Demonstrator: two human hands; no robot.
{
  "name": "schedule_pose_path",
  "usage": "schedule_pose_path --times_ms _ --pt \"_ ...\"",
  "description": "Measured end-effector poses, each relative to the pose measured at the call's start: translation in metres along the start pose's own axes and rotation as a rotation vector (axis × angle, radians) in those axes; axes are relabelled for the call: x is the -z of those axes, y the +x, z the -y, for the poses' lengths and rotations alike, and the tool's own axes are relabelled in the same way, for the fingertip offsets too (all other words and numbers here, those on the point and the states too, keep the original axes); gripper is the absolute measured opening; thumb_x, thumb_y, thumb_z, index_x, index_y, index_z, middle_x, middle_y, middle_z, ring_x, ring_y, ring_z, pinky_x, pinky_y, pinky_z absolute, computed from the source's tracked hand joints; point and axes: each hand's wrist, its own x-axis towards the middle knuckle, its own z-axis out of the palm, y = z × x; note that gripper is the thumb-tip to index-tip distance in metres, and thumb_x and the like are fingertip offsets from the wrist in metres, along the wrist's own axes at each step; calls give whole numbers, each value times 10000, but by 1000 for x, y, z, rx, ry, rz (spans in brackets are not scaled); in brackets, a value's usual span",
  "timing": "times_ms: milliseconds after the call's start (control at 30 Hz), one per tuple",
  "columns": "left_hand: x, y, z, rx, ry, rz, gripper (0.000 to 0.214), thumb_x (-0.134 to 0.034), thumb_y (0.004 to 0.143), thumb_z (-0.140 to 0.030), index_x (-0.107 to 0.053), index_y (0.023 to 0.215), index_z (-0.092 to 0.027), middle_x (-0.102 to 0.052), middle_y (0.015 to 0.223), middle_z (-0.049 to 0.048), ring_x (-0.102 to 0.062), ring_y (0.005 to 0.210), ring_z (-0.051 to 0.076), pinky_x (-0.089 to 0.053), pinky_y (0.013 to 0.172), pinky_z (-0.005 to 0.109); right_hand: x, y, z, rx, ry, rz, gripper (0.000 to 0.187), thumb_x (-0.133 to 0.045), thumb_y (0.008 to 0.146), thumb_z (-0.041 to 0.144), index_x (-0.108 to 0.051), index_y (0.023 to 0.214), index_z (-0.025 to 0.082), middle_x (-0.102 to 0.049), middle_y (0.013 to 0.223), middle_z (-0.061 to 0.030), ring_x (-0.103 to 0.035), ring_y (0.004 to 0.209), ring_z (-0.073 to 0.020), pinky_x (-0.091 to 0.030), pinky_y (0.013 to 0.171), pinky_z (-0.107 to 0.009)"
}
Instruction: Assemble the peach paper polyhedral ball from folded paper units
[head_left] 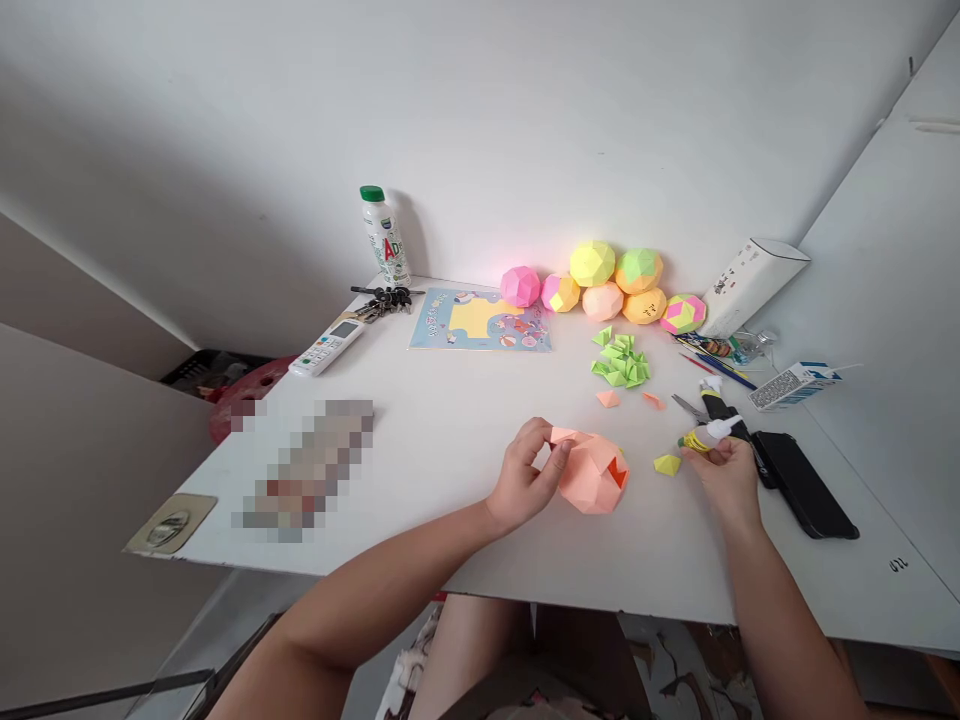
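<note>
On the far left of the tabletop [442, 420], a white bottle with a green cap [385, 240] shows a large "AD", its A in red; the smaller print cannot be read. The pale blue cartoon card [480, 338] to its right has white lettering, too blurred to make out. Dark marks run along the long white box [750, 285] at far right, and black writing crosses an orange paper ball [645, 306] in the far cluster, both too small to read. The small blue-and-white carton [796, 387] on the right carries a block of fine print, equally unclear.

The left hand [531, 472] is curled, thumb against fingers, pinching the left rim of a peach paper ball [592, 475]. This faceted ball is near the middle of the tabletop's near edge, a gap in its right side showing deeper orange inside. The right hand [726, 475] is closed around a glue bottle [703, 437] with a yellow label, its white nozzle pointing right. A yellow paper piece [667, 464] lies just left of that hand, and a black phone [804, 484] to its right.
</note>
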Motion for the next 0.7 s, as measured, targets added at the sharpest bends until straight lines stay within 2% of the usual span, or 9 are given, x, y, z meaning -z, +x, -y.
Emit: schedule_pose_path --times_ms 167,300,433,500,567,600,633,667,700 --pt "0 -2 -2 -65 26 26 249 -436 988 -342 -605 872 -202 -557 786 38 -542 739 165 -474 692 321 2 -1 -1 -3 -12 -10 432 -796 494 301 -444 734 231 -650 781 7 -673 783 -206 -567 719 -351" --pt "0 -3 -4 -152 53 32 223 -436 984 -315 -624 937 -203 -600 814 62 -561 764 184 -480 719 352 12 -7 6 57 -33 -129 399 -813 486 261 -521 754 214 -626 896 -34 -643 954 -267 -545 864 -453" --pt "1 -3 -3 -233 70 24 191 -449 977 -268 -630 973 -208 -618 800 59 -563 755 186 -471 724 362 17 -29 14 195 24 -267 330 -741 657 316 -515 879 223 -620 997 -53 -624 1071 -269 -497 973 -505" --pt "1 -4 -3 -272 67 30 164 -472 965 -235 -635 968 -214 -616 778 48 -563 755 183 -463 723 358 14 -46 23 270 50 -323 299 -712 720 337 -513 910 220 -630 1004 -58 -640 1054 -256 -499 977 -492" --pt "2 -5 -4 -304 53 45 147 -501 947 -187 -643 972 -220 -620 776 39 -566 767 179 -458 731 353 9 -62 40 417 77 -363 248 -684 786 348 -536 932 212 -646 955 -56 -673 936 -232 -522 932 -469" --pt "2 -6 -6 -313 46 54 153 -513 938 -159 -647 973 -223 -623 780 35 -564 766 175 -455 731 348 6 -70 52 488 57 -301 199 -665 823 336 -564 939 210 -658 896 -49 -680 851 -218 -539 881 -449" --pt "2 -6 -7 -317 37 62 162 -525 931 -138 -652 978 -226 -623 777 32 -558 760 170 -452 727 344 3 -77 65 565 30 -182 138 -647 849 316 -590 921 213 -664 821 -38 -675 772 -206 -552 813 -420" --pt "2 -8 -9 -312 33 72 177 -527 929 -124 -658 991 -226 -622 768 29 -552 749 166 -450 716 337 -1 -82 78 636 -17 5 78 -634 867 287 -621 903 219 -669 783 -34 -667 747 -200 -550 772 -391" --pt "3 -9 -12 -293 36 86 184 -530 930 -120 -661 999 -230 -620 757 23 -547 734 159 -450 708 330 -6 -85 91 695 -55 254 51 -627 875 261 -647 905 225 -684 798 -40 -668 758 -201 -548 740 -370"
